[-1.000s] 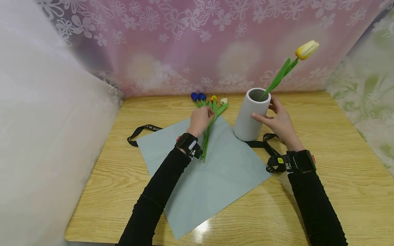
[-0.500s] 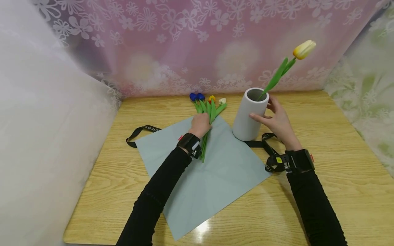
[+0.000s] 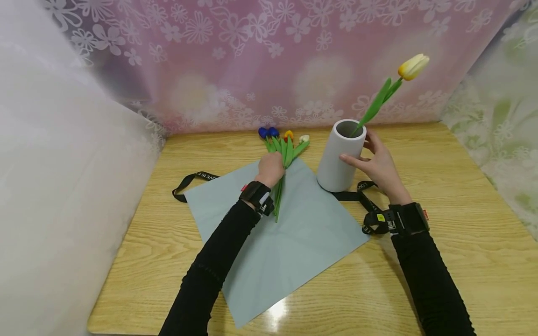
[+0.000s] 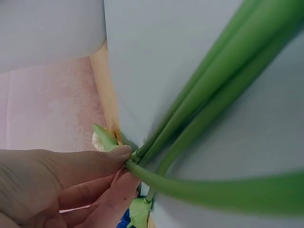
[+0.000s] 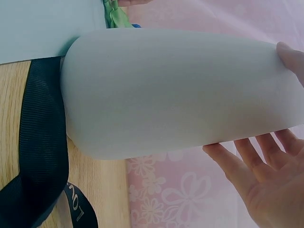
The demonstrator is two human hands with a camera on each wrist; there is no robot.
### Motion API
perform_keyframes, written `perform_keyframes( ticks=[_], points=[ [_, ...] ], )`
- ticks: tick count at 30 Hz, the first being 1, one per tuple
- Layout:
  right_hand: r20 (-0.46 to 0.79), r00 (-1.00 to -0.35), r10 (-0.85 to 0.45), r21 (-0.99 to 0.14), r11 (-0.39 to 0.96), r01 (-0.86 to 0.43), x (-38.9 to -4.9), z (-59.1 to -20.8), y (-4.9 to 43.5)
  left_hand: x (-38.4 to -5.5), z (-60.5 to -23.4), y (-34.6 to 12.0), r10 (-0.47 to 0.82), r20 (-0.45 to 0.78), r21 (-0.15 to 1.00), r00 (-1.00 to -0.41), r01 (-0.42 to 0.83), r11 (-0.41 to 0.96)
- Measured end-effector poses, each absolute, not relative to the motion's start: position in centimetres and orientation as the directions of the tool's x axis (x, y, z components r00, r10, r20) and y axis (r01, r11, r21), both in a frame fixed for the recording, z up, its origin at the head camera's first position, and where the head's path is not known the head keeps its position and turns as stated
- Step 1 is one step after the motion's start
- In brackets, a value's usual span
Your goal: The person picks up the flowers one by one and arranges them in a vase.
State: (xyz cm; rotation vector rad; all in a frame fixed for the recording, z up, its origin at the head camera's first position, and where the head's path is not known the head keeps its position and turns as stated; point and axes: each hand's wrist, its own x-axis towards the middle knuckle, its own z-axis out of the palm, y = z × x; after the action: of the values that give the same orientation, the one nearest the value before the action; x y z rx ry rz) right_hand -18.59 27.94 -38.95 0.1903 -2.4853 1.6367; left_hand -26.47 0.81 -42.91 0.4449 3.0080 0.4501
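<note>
My left hand (image 3: 271, 169) pinches a small bunch of tulips (image 3: 287, 154) by the stems. Their blue, orange and white heads point to the back of the table. In the left wrist view, thumb and fingertips close on the thin green stems (image 4: 187, 116). On the right, a white tapered vase (image 3: 339, 161) stands tilted a little to the right, with one yellow-white tulip (image 3: 414, 66) leaning out of its mouth. My right hand (image 3: 380, 163) holds it near the top, thumb at the front and fingers along the far side, as the right wrist view shows on the vase wall (image 5: 180, 95).
A grey-blue sheet of wrapping paper (image 3: 294, 252) lies under the stems. Black lettered ribbon (image 3: 185, 184) sticks out at its left, and more ribbon (image 3: 365, 200) runs by the vase's base. A pink floral curtain (image 3: 269, 70) hangs behind the wooden table (image 3: 454, 186).
My left hand has dropped from the leaves down onto the stems and now grips them there. My right hand and the vase hold almost the same place.
</note>
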Motion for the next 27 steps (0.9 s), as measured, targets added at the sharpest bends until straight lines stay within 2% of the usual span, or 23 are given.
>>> perform_keyframes(
  ticks=[9,27],
  points=[
    [0.194,-0.981,-0.020,-0.898,0.399,-0.186,-18.6,-38.9,27.9,-26.5,-42.8,0.4,0.293,-0.007,0.314,-0.956,0.276,0.908],
    [0.188,-0.982,-0.015,-0.901,0.397,-0.178,-18.6,-38.8,27.8,-25.8,-41.6,-0.7,0.322,0.032,0.479,-0.946,0.297,0.826]
  ],
)
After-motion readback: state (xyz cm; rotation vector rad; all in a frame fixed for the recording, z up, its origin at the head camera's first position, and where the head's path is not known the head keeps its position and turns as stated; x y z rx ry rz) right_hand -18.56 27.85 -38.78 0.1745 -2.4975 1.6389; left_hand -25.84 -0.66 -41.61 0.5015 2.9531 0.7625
